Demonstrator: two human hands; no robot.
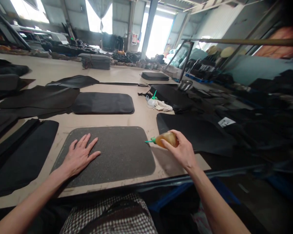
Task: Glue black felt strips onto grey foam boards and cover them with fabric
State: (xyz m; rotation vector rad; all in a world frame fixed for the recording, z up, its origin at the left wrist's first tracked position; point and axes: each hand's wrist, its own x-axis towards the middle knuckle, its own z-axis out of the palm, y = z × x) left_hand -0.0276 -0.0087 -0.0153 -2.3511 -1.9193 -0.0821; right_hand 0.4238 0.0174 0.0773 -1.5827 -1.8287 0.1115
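Note:
A dark grey mat with rounded corners [122, 156] lies on the table before me, a thin pale line along its far edge. My left hand [81, 154] rests flat on its left part, fingers spread. In my right hand [182, 148] is a squeeze bottle [166, 139] of amber liquid, with a green nozzle. The bottle is tilted on its side, its tip pointing left at the mat's right edge; whether the tip touches is unclear. My fingers wrap around the bottle's body.
Black sheets [21, 152] lie at left, with a stack of black mats [104, 103] beyond. Another green-tipped bottle [151, 101] stands beside a white cloth [163, 106]. A black sheet [190, 130] lies at right. The table's front edge [107, 188] runs close to my body.

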